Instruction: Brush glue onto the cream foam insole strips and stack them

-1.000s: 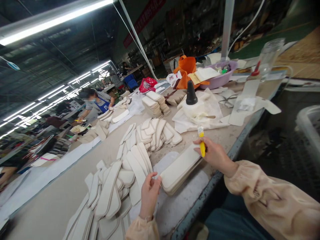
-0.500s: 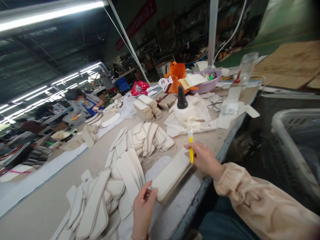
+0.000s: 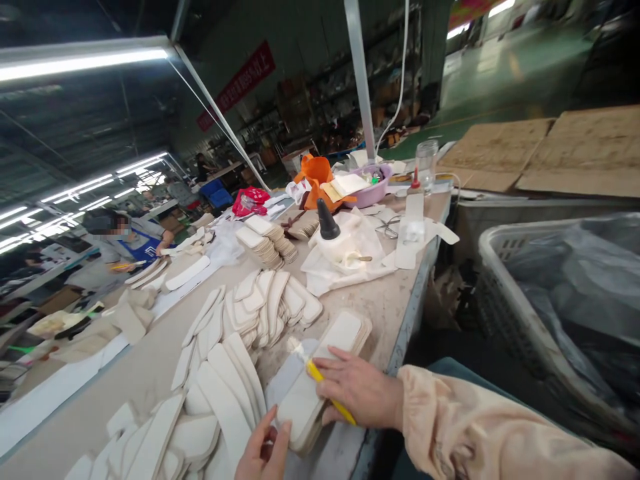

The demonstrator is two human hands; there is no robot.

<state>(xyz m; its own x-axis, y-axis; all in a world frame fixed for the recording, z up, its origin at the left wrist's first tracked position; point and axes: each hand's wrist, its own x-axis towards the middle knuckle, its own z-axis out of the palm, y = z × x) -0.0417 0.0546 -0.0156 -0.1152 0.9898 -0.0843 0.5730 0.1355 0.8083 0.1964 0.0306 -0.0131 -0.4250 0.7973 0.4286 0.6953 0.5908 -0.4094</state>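
My right hand holds a brush with a yellow handle and pale bristles, its fingers lying across a stack of long, rounded off-white pads. The bristles point toward the far left, past the stack's edge. At the near end of the same stack is my left hand, thumb and forefinger apart at the corner of the pads. Whether it grips any pad cannot be made out. Beside the stack, many loose pads overlap across the table.
A white container with a black cone stands on a cloth ahead. Beyond are stacked pads, a purple basin, an orange bag and a glass jar. A grey basket stands right. A co-worker sits across.
My right hand has moved from the stack's far end to its middle, and the brush now slants left across the pads. My left hand stays at the near end. The view has turned right.
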